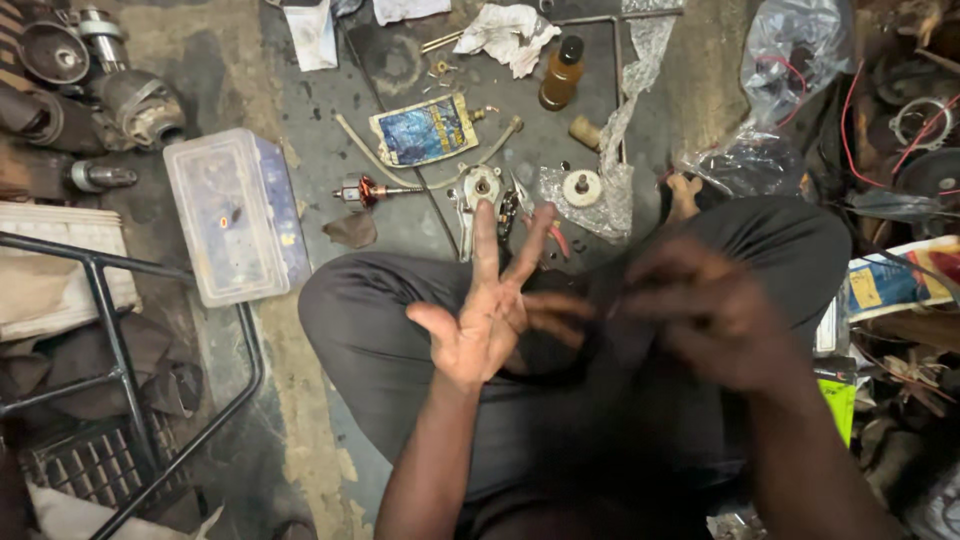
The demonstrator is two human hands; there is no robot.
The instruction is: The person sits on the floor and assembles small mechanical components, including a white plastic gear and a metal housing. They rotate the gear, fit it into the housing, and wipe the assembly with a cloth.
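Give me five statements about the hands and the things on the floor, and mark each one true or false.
1. The left hand is open with fingers spread. True.
2. The right hand is sharp and still. False: it is blurred.
3. The brown bottle lies inside the plastic box. False: it stands on the floor, far from the box.
4. A crumpled white cloth lies near the bottle. True.
5. The left hand grips the copper-wound motor part. False: that part lies on the floor, untouched.

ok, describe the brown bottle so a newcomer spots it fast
Start at the grey floor ahead of the seated person's knees. Past the blue packet, toward the crumpled white rag, stands a small bottle. It alone is amber with a dark cap.
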